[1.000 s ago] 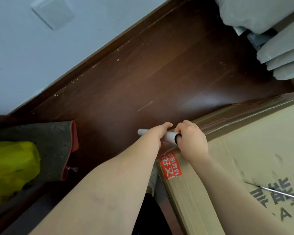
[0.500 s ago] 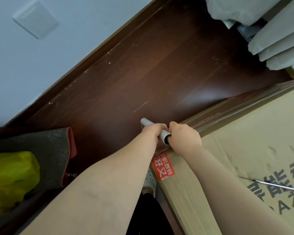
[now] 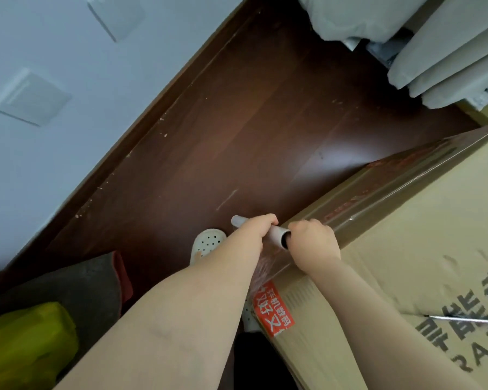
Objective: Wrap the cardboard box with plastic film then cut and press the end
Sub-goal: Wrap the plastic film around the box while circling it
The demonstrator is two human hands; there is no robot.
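A big brown cardboard box (image 3: 406, 249) stands on the right side of the dark wooden floor (image 3: 265, 122). Shiny clear plastic film (image 3: 378, 195) already lies along the box's far top edge. The grey film roll (image 3: 276, 235) is up in the air, just off the box's corner by the red sticker (image 3: 273, 311). The left hand (image 3: 255, 226) is wrapped tight round the roll's middle. The right hand (image 3: 313, 243) is curled at the roll's open end and seems to hold it too. The roll points from the floor side toward the box, so the right hand is closer to the box. I think the film goes round this corner next.
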